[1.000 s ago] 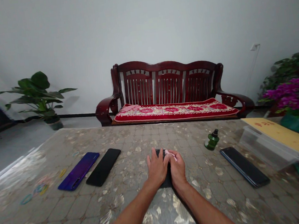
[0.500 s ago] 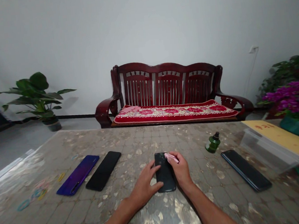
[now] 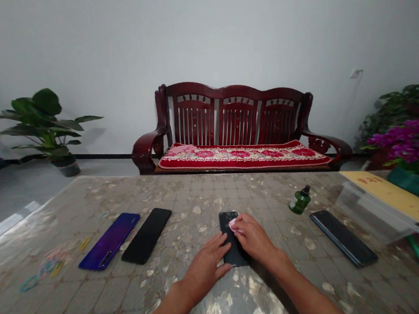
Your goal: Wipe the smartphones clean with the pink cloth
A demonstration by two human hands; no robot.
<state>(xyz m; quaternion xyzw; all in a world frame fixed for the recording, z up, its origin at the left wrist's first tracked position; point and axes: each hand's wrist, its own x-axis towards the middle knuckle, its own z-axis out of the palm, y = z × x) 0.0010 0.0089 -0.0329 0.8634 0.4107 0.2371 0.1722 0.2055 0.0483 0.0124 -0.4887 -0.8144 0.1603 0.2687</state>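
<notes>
Phone (image 3: 236,254) lies flat on the table (image 3: 183,194), left of the green bottle (image 3: 300,201) | left hand (image 3: 207,261), spread open, lines its left edge, apparently steadying it | right hand (image 3: 254,235) pinches pink cloth (image 3: 233,225) against it, bunched likely for control

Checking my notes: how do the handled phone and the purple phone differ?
The handled phone shows a dark face, the purple phone its colored back. The handled phone lies nearly straight ahead, the purple phone slanted. The left hand touches the handled phone, not the purple phone. Both lie flat.
</notes>
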